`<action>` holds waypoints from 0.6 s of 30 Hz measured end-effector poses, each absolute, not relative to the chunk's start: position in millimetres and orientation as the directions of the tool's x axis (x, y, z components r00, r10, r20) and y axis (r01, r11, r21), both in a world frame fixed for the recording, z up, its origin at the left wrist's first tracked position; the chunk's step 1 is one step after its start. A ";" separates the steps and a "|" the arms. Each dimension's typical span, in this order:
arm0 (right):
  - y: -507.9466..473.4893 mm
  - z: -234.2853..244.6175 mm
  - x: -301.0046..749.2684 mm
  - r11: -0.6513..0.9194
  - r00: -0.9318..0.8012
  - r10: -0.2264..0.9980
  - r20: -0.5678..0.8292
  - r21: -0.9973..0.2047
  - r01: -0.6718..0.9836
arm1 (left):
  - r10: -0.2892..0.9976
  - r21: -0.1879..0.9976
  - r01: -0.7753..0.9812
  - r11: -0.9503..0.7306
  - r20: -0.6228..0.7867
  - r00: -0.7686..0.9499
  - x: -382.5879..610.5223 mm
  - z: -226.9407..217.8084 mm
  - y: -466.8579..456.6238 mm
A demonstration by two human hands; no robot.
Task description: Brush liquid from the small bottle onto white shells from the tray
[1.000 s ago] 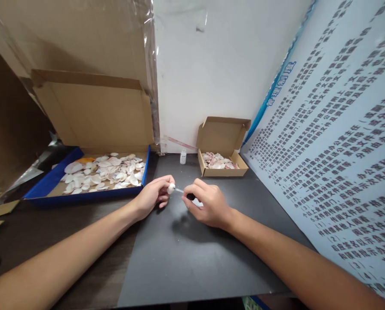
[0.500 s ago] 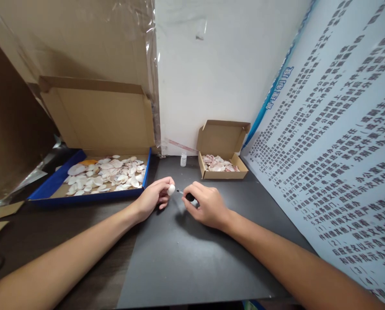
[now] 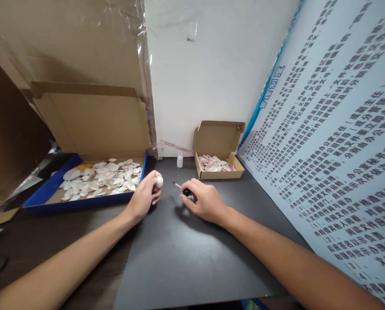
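My left hand pinches a small white shell between thumb and fingertips, just above the dark table mat. My right hand grips a thin brush with a black cap; its fine tip points left toward the shell with a small gap between them. A small white bottle stands behind both hands by the wall.
A wide blue-edged cardboard box of several white shells lies at the left, lid raised. A small cardboard box holding pinkish shells sits at the back right. A printed poster leans along the right side.
The brush tip and the shell were touching; now my left hand has drawn the shell away to the left and slightly up. The view has shifted a little.
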State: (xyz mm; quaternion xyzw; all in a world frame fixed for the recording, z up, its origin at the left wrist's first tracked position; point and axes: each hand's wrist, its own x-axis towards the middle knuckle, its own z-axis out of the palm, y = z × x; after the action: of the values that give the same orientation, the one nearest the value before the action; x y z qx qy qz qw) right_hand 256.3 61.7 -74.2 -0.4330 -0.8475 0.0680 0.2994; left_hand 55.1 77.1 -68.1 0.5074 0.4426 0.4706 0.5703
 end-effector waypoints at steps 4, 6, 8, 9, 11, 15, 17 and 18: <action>61.0 -73.1 256.7 0.600 -0.454 0.791 0.409 -0.381 0.703 | 0.975 0.992 0.093 -0.080 0.059 0.215 59.9 -54.9 73.4; 62.0 -74.8 257.4 0.606 -0.477 0.789 0.387 -0.365 0.707 | 0.955 0.962 0.213 -0.172 0.110 0.275 69.8 -39.7 77.0; 63.5 -77.9 258.3 0.621 -0.501 0.779 0.378 -0.344 0.705 | 0.914 0.893 0.339 -0.296 0.161 0.373 86.8 -21.6 87.3; 64.3 -79.5 258.8 0.627 -0.509 0.773 0.379 -0.333 0.704 | 0.885 0.840 0.392 -0.374 0.198 0.421 97.9 -13.0 95.0; 65.4 -82.2 259.9 0.635 -0.516 0.765 0.385 -0.314 0.706 | 0.828 0.703 0.499 -0.507 0.237 0.508 124.2 0.5 114.0; 66.3 -81.8 262.3 0.648 -0.523 0.745 0.415 -0.264 0.714 | 0.781 0.465 0.671 -0.577 0.075 0.619 180.0 7.1 153.1; 66.7 -80.0 264.0 0.663 -0.537 0.726 0.430 -0.228 0.713 | 0.772 0.439 0.693 -0.572 0.004 0.635 201.0 4.1 165.0; 66.9 -79.2 264.9 0.669 -0.545 0.719 0.432 -0.215 0.712 | 0.768 0.431 0.700 -0.569 -0.026 0.640 207.7 2.8 168.2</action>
State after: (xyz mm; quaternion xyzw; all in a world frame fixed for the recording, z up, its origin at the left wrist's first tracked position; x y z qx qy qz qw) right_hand 264.9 66.9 -79.2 -0.4071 -0.8788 0.0068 0.2489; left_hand 207.7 168.2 2.8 0.8819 0.4162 0.0823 0.2055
